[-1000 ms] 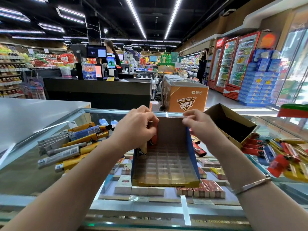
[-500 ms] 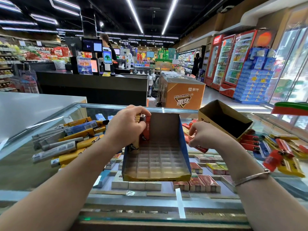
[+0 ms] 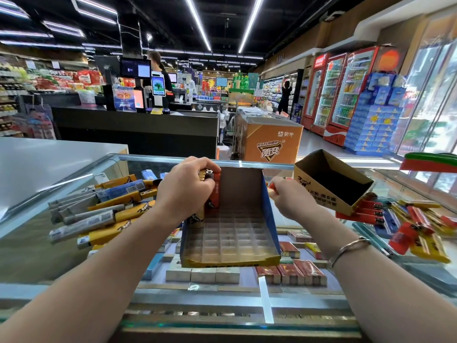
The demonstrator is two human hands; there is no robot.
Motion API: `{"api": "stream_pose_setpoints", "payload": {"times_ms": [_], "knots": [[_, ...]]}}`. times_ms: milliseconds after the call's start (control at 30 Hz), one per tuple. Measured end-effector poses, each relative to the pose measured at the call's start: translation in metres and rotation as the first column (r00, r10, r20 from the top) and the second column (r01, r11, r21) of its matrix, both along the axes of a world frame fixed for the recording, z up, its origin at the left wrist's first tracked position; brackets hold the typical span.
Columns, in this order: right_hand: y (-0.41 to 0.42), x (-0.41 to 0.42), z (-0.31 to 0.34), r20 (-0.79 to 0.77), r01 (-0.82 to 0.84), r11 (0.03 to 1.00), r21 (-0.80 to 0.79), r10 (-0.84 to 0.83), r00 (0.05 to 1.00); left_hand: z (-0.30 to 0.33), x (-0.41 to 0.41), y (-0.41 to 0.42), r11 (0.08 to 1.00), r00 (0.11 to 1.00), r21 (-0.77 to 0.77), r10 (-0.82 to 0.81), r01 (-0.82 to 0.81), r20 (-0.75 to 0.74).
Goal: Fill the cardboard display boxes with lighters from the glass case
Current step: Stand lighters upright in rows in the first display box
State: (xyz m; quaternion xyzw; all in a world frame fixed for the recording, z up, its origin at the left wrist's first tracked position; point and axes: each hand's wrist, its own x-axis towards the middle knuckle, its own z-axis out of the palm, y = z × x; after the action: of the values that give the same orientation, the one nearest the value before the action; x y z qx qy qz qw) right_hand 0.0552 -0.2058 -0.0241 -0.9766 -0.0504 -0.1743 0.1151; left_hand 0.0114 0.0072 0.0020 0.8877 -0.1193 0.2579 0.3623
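An open cardboard display box [image 3: 231, 261] with a clear slotted tray stands on the glass case [image 3: 37, 248]. My left hand [image 3: 185, 191] grips several upright lighters [image 3: 215, 191], red and yellow, at the box's back left corner. Just outside the box's blue right wall, my right hand [image 3: 289, 198] pinches a red lighter [image 3: 272, 186]. A second cardboard box [image 3: 331, 184], dark inside, sits tilted to the right on loose lighters [image 3: 415, 224].
Flattened yellow and blue box sleeves [image 3: 103, 214] are piled on the glass at the left. Cigarette packs [image 3: 291, 271] lie under the glass. A white counter [image 3: 49, 157] sits far left. Behind are a checkout desk [image 3: 136, 129], an orange freezer [image 3: 269, 139] and drink fridges.
My right hand left the box's back wall, dropped to the right side of the box and picked up a red lighter. My left hand stayed holding the lighters in the back left corner.
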Motion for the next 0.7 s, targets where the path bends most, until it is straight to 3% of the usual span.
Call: {"api": "stream_pose_setpoints", "payload": {"times_ms": [267, 433, 533, 600, 700], "knots": [[0.006, -0.003, 0.0, -0.169, 0.036, 0.969, -0.246, -0.08, 0.982, -0.001, 0.002, 0.001, 1.0, 1.0, -0.001, 0.013, -0.013, 0.018], [0.002, 0.001, 0.005, -0.216, 0.13, 0.991, -0.016, -0.131, 0.968, -0.001, 0.003, 0.0, 1.0, 1.0, 0.009, 0.02, -0.02, 0.021], [0.0, 0.008, 0.009, -0.074, 0.183, 0.981, 0.057, -0.179, 0.981, 0.0, 0.004, 0.0, 1.0, 0.999, 0.008, 0.021, -0.022, 0.025], [0.0, 0.014, 0.013, 0.035, 0.148, 0.985, 0.084, -0.151, 0.988, 0.0, 0.004, 0.0, 1.0, 0.999, 0.005, 0.022, -0.022, 0.023], [0.004, 0.023, 0.016, 0.014, 0.027, 0.992, 0.12, -0.029, 0.999, 0.0, 0.004, 0.0, 1.0, 1.0, 0.006, 0.018, -0.018, 0.016]]}}
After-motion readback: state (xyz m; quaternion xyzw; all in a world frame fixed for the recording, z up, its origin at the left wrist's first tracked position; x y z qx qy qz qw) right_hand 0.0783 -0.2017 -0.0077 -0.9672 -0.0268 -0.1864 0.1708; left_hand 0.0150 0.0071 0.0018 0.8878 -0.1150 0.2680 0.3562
